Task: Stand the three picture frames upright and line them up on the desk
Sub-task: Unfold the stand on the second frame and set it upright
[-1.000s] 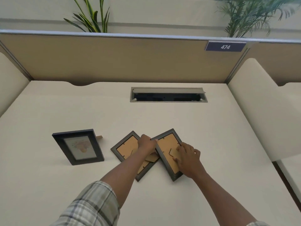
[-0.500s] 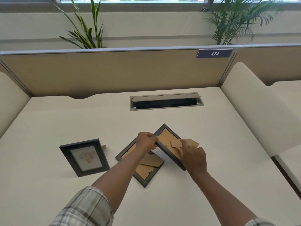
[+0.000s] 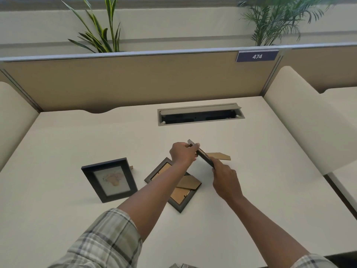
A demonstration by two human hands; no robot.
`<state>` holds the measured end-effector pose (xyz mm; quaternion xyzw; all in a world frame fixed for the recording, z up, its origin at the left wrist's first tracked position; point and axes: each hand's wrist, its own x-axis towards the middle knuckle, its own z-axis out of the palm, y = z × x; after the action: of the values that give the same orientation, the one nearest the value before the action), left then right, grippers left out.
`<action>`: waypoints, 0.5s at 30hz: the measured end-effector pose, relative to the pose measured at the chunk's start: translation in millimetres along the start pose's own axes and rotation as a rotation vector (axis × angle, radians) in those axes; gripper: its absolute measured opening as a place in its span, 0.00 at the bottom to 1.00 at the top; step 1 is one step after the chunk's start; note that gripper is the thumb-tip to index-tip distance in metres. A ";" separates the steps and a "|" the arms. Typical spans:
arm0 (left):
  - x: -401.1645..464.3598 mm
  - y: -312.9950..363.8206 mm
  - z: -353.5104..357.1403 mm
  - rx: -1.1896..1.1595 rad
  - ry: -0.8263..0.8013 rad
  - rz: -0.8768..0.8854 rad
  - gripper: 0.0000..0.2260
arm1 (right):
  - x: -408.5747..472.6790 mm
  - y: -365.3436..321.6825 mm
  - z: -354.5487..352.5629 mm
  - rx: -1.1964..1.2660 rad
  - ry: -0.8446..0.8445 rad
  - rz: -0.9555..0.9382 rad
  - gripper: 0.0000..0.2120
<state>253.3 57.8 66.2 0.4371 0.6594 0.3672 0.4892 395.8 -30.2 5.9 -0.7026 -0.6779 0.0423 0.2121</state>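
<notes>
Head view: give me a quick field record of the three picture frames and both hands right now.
standing frame: upright at desk left, picture facing the camera
flat frame: face down on desk, back stand showing
held frame: lifted on edge, stand swung out
left hand: gripping held frame's top
right hand: gripping its lower end
frames upright: one of three
</notes>
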 end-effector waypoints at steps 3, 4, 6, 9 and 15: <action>-4.5 2.1 7.3 0.032 -0.058 0.137 0.16 | 1.0 9.5 -8.2 0.148 0.021 0.087 0.19; -4.3 0.6 9.6 0.044 -0.066 0.153 0.18 | 2.3 15.9 -9.9 0.204 0.000 0.124 0.19; 0.4 -6.6 14.7 0.034 -0.076 0.089 0.18 | 4.5 29.9 -12.9 0.326 -0.083 0.185 0.20; 11.2 -23.1 22.0 0.119 -0.132 -0.065 0.18 | 3.5 47.7 -18.7 0.602 -0.126 0.238 0.19; 14.4 -40.4 46.0 0.267 -0.331 -0.021 0.21 | 7.0 71.5 -20.9 0.940 -0.270 0.368 0.16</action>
<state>286.9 59.9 13.2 0.5454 0.6173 0.1946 0.5326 470.4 -27.8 1.0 -0.6273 -0.4722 0.4690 0.4043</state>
